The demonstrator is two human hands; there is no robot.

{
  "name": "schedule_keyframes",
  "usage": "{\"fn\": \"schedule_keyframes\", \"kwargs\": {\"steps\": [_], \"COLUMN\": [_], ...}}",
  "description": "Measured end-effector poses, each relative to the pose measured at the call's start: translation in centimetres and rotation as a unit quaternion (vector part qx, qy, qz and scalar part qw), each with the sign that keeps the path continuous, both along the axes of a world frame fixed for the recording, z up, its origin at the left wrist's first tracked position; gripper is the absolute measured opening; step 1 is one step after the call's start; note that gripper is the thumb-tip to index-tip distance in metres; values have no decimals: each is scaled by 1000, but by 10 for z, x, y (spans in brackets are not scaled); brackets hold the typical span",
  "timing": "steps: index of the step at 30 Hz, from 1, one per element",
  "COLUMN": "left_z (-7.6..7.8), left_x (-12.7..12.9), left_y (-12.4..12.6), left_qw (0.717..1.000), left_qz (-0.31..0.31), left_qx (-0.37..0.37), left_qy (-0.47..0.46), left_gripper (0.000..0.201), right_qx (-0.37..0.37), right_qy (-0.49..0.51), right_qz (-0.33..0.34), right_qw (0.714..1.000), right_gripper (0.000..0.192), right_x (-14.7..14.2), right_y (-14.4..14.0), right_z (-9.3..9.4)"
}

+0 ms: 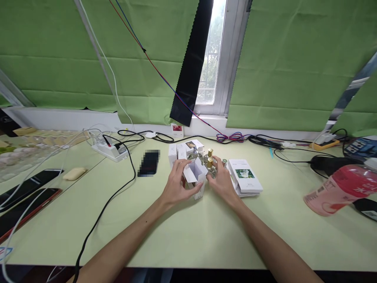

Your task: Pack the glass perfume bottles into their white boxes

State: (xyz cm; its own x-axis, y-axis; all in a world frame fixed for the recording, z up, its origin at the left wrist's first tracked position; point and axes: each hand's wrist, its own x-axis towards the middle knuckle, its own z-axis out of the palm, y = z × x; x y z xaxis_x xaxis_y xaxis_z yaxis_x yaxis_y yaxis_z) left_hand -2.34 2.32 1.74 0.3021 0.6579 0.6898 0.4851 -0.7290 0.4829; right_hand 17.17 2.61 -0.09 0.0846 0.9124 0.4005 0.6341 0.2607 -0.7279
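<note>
My left hand [177,184] is wrapped round a small white box [199,192] that stands upright on the table with its top flaps open. Just right of it, my right hand [221,179] has thumb and fingers closed about a small glass bottle with a gold top [210,162], probably perfume. Behind that bottle another gold top [210,152] shows. Clear glass [194,156] is visible behind the open box, partly hidden. More white boxes [173,152] stand beyond my left fingers. Flat white cartons with a flower picture [245,174] lie stacked to the right of my right hand.
A dark phone [149,163] lies left of the boxes. Farther left are a power strip [110,151], a black cable [118,188] and more phones [32,182]. At right a pink bottle [338,190] lies near cables and a black object [330,163].
</note>
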Motion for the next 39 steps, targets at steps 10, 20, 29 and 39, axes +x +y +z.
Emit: {"fn": "schedule_keyframes", "kwargs": {"steps": [10,20,29,39], "left_z": [2,2,2,2], "left_x": [0,0,0,0], "left_y": [-2,-1,-1,-1], "left_qw": [1000,1000,1000,1000], "left_qz": [-4,-3,-2,1], "left_qx": [5,-6,-17,13], "left_qy": [4,10,10,21], "left_gripper": [65,66,66,63], "right_qx": [-30,-34,-45,-43], "right_qy": [52,92,90,-3], "right_qz": [5,14,23,40], "right_qw": [998,995,995,998], "right_gripper": [54,43,41,41], "right_x": [5,8,9,9], "right_y": [2,4,2,-3], "right_z": [10,11,13,19]}}
